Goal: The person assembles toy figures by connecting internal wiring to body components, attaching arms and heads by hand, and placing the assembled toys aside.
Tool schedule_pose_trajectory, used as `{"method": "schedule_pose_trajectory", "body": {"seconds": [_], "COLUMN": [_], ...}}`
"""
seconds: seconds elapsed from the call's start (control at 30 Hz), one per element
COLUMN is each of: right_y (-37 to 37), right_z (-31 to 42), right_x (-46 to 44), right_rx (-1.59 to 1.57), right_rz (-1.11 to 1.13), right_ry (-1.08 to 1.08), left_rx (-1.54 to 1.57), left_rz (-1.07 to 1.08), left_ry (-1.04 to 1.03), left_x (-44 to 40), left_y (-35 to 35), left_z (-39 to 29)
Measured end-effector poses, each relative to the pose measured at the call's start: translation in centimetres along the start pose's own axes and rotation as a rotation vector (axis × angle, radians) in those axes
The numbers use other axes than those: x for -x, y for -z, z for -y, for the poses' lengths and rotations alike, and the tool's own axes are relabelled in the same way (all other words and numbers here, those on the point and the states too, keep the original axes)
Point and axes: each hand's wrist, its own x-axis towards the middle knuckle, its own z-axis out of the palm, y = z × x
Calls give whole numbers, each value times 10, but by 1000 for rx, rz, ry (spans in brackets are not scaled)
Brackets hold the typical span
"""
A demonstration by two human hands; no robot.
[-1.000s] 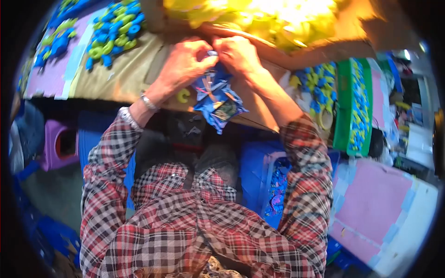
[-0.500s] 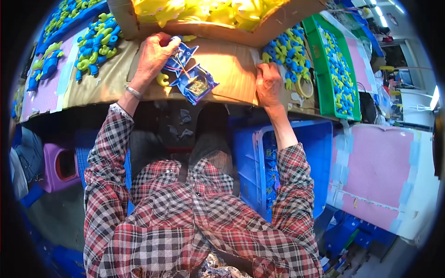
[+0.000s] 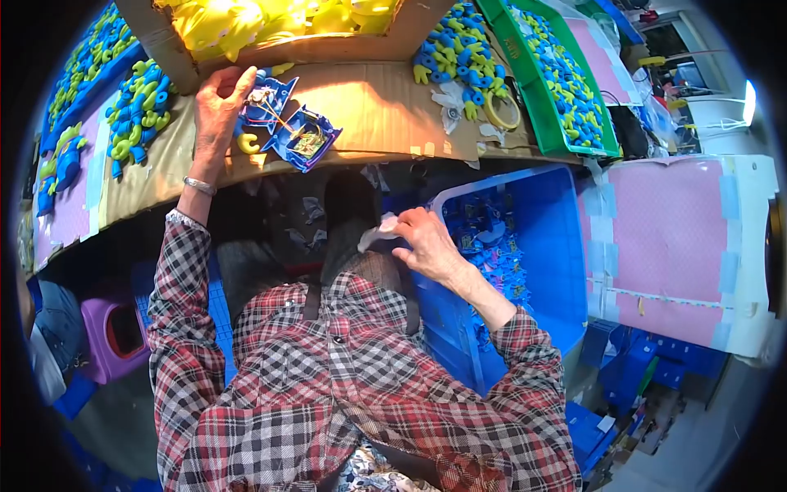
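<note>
My left hand [image 3: 220, 111] is closed on one end of a blue plastic assembly [image 3: 305, 141] at the table's front edge. The assembly lies opened in two parts, with thin wires running between them. A yellow curved piece [image 3: 247, 143] is beside it. Below the table edge, above my lap, my right hand [image 3: 426, 244] pinches a whitish crumpled scrap [image 3: 379, 233] between thumb and fingers.
A cardboard box [image 3: 311, 51] of yellow pieces stands behind. Blue and green pieces lie in piles [image 3: 138, 115] and in a green tray [image 3: 537, 98]. A tape roll [image 3: 502, 110] is on the table. A blue bin [image 3: 557, 238] with blue parts stands at right below.
My right hand has left the table and come down toward my lap with the whitish scrap. My left hand stays at the blue assembly. The whole view has turned to the right.
</note>
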Motion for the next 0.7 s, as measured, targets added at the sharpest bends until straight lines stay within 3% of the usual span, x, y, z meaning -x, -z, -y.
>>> {"method": "schedule_pose_trajectory", "body": {"seconds": [0.07,0.13,0.2,0.27,0.33,0.5,0.6,0.7], "right_y": [3,16,39,41,29,25,23,21], "right_z": [-4,-23,-39,-81,-115,-145,-149,-147], "right_x": [-4,-27,-54,-76,-100,-126,-131,-128], "right_rx": [-64,-24,26,94,137,168,254,331], "right_rz": [-133,-482,-657,-651,-676,-584,-599,-622], "right_ry": [-26,-78,-291,-398,-338,-323,-122,-137], "left_rx": [7,-94,-150,-150,-154,-169,-197,-192], "left_rz": [-84,-180,-250,-247,-237,-270,-275,-275], "left_ry": [-23,-117,-146,-164,-156,-202,-218,-224], "left_x": [1,5,14,21,31,49,56,61], "left_y": [1,8,12,17,21,30,35,35], "left_z": [4,4,-4,-3,-4,-5,-7,-8]}}
